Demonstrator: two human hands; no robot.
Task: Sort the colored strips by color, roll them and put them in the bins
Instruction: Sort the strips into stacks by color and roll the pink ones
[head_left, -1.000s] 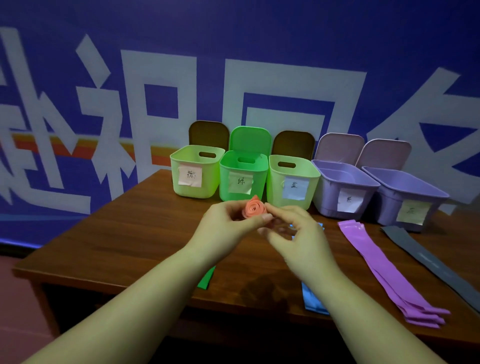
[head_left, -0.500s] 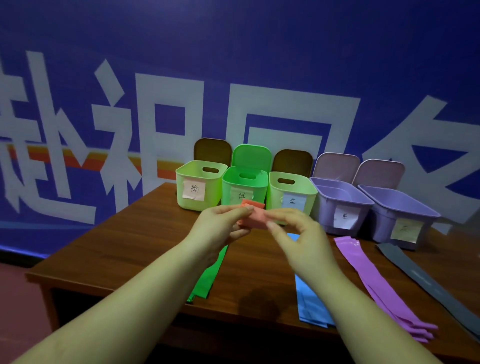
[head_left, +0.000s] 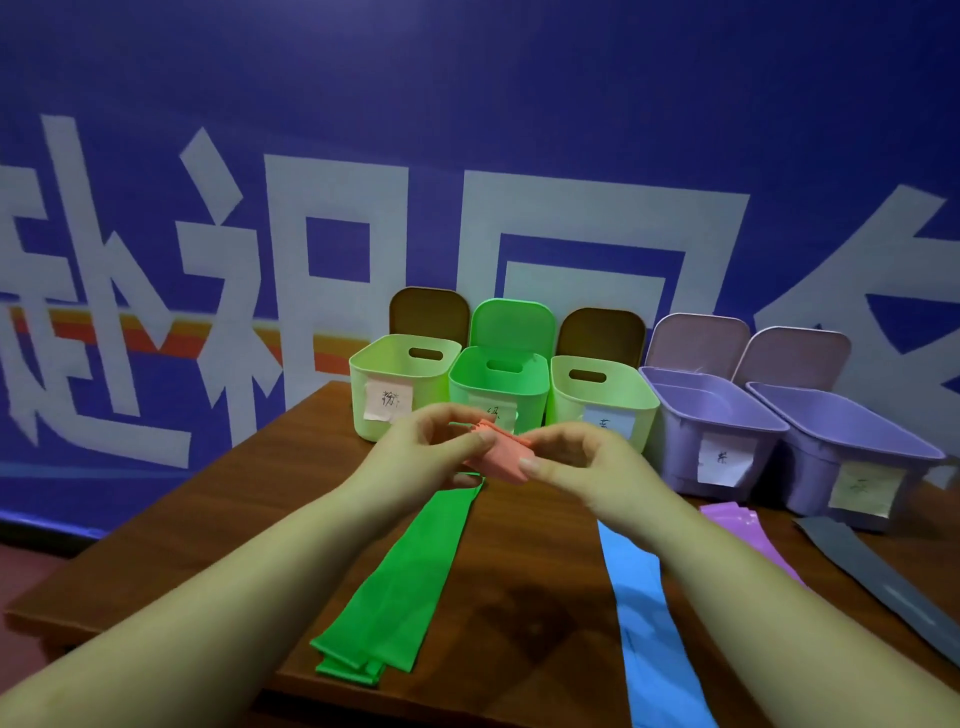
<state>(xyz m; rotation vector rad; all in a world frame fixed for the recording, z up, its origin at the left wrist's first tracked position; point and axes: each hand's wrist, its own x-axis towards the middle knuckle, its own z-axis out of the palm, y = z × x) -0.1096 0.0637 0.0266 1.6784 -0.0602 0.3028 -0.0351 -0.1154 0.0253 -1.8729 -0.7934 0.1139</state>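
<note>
- We judge the step in hand to be carrying the finished pink roll to its bin; we should keep it pinched from both ends so the coil does not spring loose.
- The likely target is the pale green bin at about eleven o'clock from the roll, though we cannot read its label surely.
- We should release low inside the bin, so the roll drops without unwinding.
- Our left hand pinches the roll's left end, fingers curled round it.
- Our right hand grips the right end, thumb on its front.
- The hands sit close together, with the roll above the table, over the green strips.
</note>
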